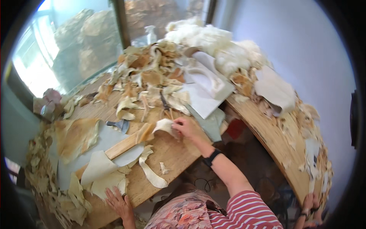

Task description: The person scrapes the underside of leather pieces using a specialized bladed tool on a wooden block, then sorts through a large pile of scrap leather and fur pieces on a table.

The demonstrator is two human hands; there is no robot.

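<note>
My right hand [185, 128] has its fingers closed on the edge of a curled, cream-coloured piece of hide [164, 125], just over the wooden table. My left hand [117, 201] lies with fingers spread at the near table edge, touching a pale piece of hide [110, 184]. Between the hands a wooden strip [124, 148] runs diagonally, partly covered by hide pieces. A narrow curved offcut [150, 173] is nearer to me. Beyond the strip are a grey scraper-like tool [121, 125] and a dark-jawed hand tool, perhaps scissors [164, 102].
Hide scraps [152, 74] heap up at the back, beside white fleece [206, 40] and a spray bottle [151, 35]. Offcuts pile at the left [42, 179]. A gap separates my table from a wooden bench [267, 139] on the right, where another person's hands [312, 202] are.
</note>
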